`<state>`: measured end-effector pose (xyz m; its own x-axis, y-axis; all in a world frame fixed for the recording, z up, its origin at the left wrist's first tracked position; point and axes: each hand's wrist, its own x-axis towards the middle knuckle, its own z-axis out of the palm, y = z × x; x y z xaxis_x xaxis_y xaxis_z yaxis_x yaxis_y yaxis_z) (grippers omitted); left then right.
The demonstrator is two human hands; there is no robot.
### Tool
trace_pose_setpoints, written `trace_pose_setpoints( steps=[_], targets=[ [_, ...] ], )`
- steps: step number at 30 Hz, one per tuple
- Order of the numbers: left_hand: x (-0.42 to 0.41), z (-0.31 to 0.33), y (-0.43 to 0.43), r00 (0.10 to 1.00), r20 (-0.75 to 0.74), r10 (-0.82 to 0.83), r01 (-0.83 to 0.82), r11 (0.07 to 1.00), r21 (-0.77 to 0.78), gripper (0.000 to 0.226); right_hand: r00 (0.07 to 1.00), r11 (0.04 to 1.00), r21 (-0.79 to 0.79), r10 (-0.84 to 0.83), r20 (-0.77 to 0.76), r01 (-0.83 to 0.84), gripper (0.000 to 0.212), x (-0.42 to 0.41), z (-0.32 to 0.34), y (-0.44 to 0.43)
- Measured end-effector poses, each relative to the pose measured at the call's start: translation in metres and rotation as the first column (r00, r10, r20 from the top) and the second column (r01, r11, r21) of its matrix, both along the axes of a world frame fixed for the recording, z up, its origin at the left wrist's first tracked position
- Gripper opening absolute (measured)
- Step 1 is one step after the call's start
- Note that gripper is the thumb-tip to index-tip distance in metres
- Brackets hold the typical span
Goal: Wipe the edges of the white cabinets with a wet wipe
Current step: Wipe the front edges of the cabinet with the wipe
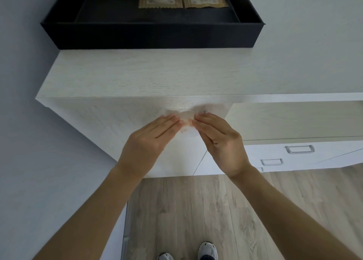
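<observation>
Left hand (pixel 149 140) and right hand (pixel 220 141) pinch one wipe (pixel 186 120) just below the cabinet (pixel 137 79) front edge; bare top beyond.

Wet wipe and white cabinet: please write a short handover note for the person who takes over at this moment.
Left hand: fingers pinch the left end of the wet wipe.
Right hand: fingers pinch its right end.
The wipe is stretched between both hands in front of the white cabinet, just below its top front edge; I cannot tell if it touches.
A black tray stands at the back of the cabinet top.
Done: wipe in hand. No wiped edge can be confirmed.
Left: wipe the cabinet edges.
</observation>
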<state>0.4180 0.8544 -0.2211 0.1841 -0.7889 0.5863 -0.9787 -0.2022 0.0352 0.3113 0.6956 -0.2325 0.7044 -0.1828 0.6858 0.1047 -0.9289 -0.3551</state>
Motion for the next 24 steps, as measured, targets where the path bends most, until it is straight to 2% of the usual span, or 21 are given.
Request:
trace_pose_setpoints(
  steps=[8, 15, 20, 24],
  targets=[
    [-0.009, 0.006, -0.024, 0.988, -0.154, -0.019, 0.008, 0.997, -0.074, 0.036, 0.998, 0.998, 0.028, -0.050, 0.036, 0.049, 0.013, -0.004, 0.005, -0.008],
    [-0.021, 0.005, -0.051, 0.968, -0.248, -0.027, -0.006, 0.992, -0.128, 0.029, 0.977, 0.958, 0.194, -0.211, -0.018, 0.210, 0.019, -0.017, 0.003, -0.015],
    [-0.024, 0.002, -0.056, 0.975, -0.220, 0.018, -0.052, 0.987, -0.149, 0.018, 0.960, 0.917, 0.285, -0.267, -0.081, 0.279, 0.020, -0.029, -0.001, -0.018],
    [-0.021, 0.006, -0.053, 0.972, -0.235, -0.005, -0.022, 0.993, -0.114, 0.028, 0.946, 0.874, 0.363, -0.306, -0.103, 0.322, 0.020, -0.035, 0.001, -0.014]
  ],
)
